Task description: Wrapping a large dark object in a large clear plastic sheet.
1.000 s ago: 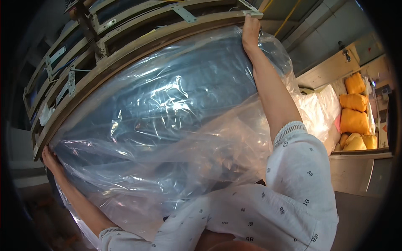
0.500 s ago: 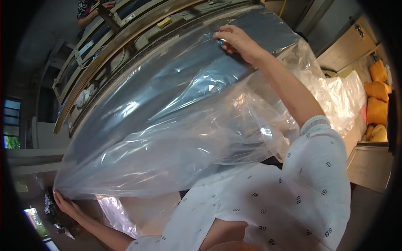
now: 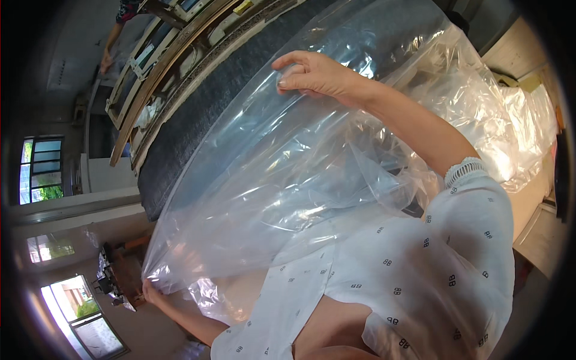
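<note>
A large clear plastic sheet stretches in loose, shiny folds across a dark worktop and over the front of my body. My left hand is closed on its gathered corner at the lower left, beyond the worktop's end. Farther up, my right hand pinches the sheet near its far edge between thumb and curled fingers. Between the two hands the edge runs taut in a slanting line. Part of the left hand's fingers is hidden by the film.
Along the worktop's far side runs a wooden rail frame. Another person's arm shows behind it. More crumpled plastic is heaped at the right. Windows stand at the left, near a dark metal device.
The sheet's far edge has come nearer to me, baring a strip of dark worktop. Both hands still hold the sheet. The view has shifted, and the other person's arm now reaches down.
</note>
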### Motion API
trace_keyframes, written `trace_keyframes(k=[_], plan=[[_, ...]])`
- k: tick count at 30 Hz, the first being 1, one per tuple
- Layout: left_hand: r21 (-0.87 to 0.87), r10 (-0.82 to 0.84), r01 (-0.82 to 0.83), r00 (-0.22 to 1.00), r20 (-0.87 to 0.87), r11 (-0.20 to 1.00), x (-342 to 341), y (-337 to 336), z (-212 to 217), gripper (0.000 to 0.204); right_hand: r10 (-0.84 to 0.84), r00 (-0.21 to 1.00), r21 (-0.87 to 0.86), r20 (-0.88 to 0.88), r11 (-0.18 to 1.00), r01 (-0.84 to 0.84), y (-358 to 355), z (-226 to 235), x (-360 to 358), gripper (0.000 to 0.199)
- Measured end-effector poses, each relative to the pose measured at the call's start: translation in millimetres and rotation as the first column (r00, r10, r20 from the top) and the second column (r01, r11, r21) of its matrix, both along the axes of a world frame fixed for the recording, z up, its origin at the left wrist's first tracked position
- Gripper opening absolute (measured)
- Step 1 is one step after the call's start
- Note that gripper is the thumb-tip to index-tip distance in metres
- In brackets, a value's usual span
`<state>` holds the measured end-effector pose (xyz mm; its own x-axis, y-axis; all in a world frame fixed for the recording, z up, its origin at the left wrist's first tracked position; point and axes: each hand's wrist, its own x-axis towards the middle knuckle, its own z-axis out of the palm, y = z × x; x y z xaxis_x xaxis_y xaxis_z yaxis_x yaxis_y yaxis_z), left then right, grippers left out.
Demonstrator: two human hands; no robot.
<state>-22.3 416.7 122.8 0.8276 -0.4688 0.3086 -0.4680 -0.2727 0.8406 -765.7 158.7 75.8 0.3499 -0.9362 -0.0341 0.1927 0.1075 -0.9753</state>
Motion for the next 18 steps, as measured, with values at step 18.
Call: trace_keyframes(k=[18], plan=[[0.353, -0.967, 0.936, -0.076, 0.245, 0.016, -584.8, -284.9, 31.2, 0.019, -0.144, 0.99, -0.096, 0.009, 0.985, 0.144, 36.5, 7.4, -37.9, 0.053]])
